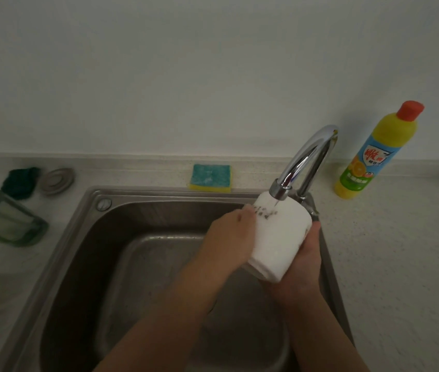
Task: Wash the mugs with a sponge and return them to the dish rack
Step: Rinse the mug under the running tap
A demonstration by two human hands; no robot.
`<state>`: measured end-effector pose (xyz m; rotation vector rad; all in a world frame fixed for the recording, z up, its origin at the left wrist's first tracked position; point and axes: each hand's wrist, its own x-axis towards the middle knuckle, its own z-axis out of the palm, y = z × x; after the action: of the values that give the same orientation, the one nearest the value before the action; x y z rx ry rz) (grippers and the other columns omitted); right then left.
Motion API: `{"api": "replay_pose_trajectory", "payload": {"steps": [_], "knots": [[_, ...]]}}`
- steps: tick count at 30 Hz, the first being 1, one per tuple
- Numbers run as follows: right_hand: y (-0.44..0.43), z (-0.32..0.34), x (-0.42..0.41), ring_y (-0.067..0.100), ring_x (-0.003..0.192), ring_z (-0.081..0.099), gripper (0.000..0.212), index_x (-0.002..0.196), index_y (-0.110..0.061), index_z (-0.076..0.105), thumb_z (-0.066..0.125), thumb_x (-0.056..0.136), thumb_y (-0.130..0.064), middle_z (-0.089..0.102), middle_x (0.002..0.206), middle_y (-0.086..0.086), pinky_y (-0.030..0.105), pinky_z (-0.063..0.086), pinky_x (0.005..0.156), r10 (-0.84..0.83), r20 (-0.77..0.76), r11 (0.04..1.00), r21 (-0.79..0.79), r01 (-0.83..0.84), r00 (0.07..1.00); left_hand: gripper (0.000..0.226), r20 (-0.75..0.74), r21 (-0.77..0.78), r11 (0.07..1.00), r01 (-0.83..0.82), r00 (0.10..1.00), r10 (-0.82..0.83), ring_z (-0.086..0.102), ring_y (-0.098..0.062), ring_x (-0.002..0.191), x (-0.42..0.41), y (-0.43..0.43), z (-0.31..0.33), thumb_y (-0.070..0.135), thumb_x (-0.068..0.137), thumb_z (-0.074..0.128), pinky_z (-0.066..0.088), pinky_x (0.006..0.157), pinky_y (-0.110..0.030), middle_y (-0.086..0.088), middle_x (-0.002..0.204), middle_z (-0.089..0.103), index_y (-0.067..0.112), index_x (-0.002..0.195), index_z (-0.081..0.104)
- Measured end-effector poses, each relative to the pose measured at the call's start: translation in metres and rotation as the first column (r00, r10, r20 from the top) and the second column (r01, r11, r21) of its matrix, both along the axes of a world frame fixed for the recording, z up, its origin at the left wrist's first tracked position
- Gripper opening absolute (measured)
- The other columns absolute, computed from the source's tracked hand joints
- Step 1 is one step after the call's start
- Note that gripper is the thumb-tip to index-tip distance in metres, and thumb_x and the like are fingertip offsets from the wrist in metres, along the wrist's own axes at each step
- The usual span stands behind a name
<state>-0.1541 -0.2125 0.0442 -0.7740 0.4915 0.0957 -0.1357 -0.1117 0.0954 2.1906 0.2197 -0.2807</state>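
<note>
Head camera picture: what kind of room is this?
Probably a kitchen. A steel sink sits in a counter, a yellow detergent bottle and a sponge sit on it, and the left hand and right hand hold a white mug under the tap.

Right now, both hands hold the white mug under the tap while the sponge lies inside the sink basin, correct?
Not quite. The head view shows the sponge on the counter behind the sink, not in its basin. The left hand and right hand do hold the white mug under the tap.
</note>
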Motion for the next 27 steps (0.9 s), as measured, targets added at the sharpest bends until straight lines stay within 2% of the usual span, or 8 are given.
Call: {"api": "replay_pose_trajectory", "payload": {"steps": [3, 7, 11, 15, 20, 23, 25, 27], "knots": [[0.002, 0.007, 0.006, 0.028, 0.087, 0.071, 0.061, 0.095, -0.019, 0.076, 0.045, 0.074, -0.066, 0.073, 0.100, 0.013, 0.042, 0.057, 0.075, 0.065, 0.007, 0.988, 0.136, -0.066, 0.998, 0.046, 0.046, 0.071, 0.997, -0.017, 0.999, 0.013, 0.061, -0.021, 0.093, 0.006, -0.002, -0.001, 0.048, 0.100, 0.023, 0.044, 0.079, -0.031, -0.005, 0.097, 0.061, 0.017, 0.101, 0.057], [0.005, 0.018, 0.009, 0.030, 0.095, 0.069, 0.068, 0.112, -0.014, 0.066, 0.045, 0.077, -0.069, 0.072, 0.102, 0.015, 0.047, 0.052, 0.087, 0.097, -0.003, 0.995, -0.036, -0.097, 0.995, 0.070, 0.039, -0.348, 0.937, -0.037, 0.998, 0.054, 0.066, -0.007, 0.093, 0.000, 0.000, -0.011, 0.067, 0.057, 0.072, 0.055, 0.083, -0.034, 0.013, 0.104, 0.067, 0.037, 0.117, 0.053], [-0.001, 0.014, 0.010, 0.024, 0.089, 0.071, 0.060, 0.108, -0.016, 0.067, 0.037, 0.089, -0.065, 0.073, 0.098, 0.011, 0.044, 0.055, 0.082, 0.185, -0.035, 0.918, -0.352, -0.185, 0.982, 0.057, -0.229, -0.791, 0.586, -0.177, 0.973, -0.016, 0.067, -0.030, 0.100, 0.011, 0.017, -0.032, 0.045, 0.062, 0.077, 0.052, 0.091, -0.049, -0.015, 0.111, 0.070, 0.016, 0.109, 0.067], [-0.014, 0.002, 0.007, 0.017, 0.088, 0.065, 0.040, 0.105, -0.018, 0.062, 0.036, 0.098, -0.048, 0.067, 0.101, 0.004, 0.035, 0.052, 0.078, 0.098, -0.117, 0.684, -0.714, -0.152, 0.988, 0.063, -0.457, -0.887, 0.168, -0.430, 0.870, -0.184, 0.064, -0.036, 0.100, 0.002, 0.026, -0.052, 0.047, 0.079, 0.063, 0.053, 0.086, -0.048, -0.023, 0.120, 0.062, 0.006, 0.126, 0.061], [-0.035, 0.001, 0.013, 0.030, 0.085, 0.064, 0.030, 0.099, -0.015, 0.059, 0.044, 0.097, -0.040, 0.065, 0.092, 0.012, 0.046, 0.053, 0.078, 0.150, -0.235, 0.591, -0.758, -0.278, 0.960, 0.078, -0.499, -0.860, 0.095, -0.501, 0.787, -0.363, 0.067, -0.037, 0.096, -0.009, 0.025, -0.055, 0.050, 0.059, 0.082, 0.056, 0.081, -0.047, -0.022, 0.116, 0.065, 0.007, 0.122, 0.065], [-0.040, 0.003, 0.022, 0.033, 0.070, 0.059, 0.033, 0.088, -0.013, 0.061, 0.040, 0.099, -0.036, 0.062, 0.082, 0.015, 0.038, 0.050, 0.060, 0.238, -0.285, 0.496, -0.786, -0.369, 0.928, 0.064, -0.560, -0.826, 0.151, -0.543, 0.764, -0.320, 0.069, -0.034, 0.087, -0.008, 0.019, -0.051, 0.059, 0.077, 0.060, 0.056, 0.077, -0.044, -0.019, 0.107, 0.069, 0.005, 0.109, 0.072], [-0.043, 0.003, 0.026, 0.022, 0.052, 0.044, 0.035, 0.082, -0.010, 0.058, 0.040, 0.100, -0.034, 0.052, 0.069, 0.009, 0.027, 0.037, 0.045, 0.227, -0.361, 0.514, -0.745, -0.426, 0.905, 0.057, -0.603, -0.796, 0.132, -0.590, 0.756, -0.255, 0.071, -0.034, 0.075, -0.006, 0.017, -0.048, 0.053, 0.084, 0.051, 0.058, 0.067, -0.043, -0.020, 0.095, 0.071, 0.002, 0.098, 0.075], [-0.044, 0.003, 0.029, 0.015, 0.046, 0.035, 0.033, 0.080, -0.008, 0.057, 0.042, 0.099, -0.031, 0.045, 0.064, 0.007, 0.023, 0.028, 0.039, 0.192, -0.444, 0.648, -0.612, -0.453, 0.875, 0.050, -0.604, -0.797, 0.123, -0.591, 0.781, -0.161, 0.070, -0.035, 0.070, -0.004, 0.015, -0.042, 0.045, 0.088, 0.050, 0.058, 0.063, -0.043, -0.022, 0.091, 0.071, 0.001, 0.098, 0.071]]}}
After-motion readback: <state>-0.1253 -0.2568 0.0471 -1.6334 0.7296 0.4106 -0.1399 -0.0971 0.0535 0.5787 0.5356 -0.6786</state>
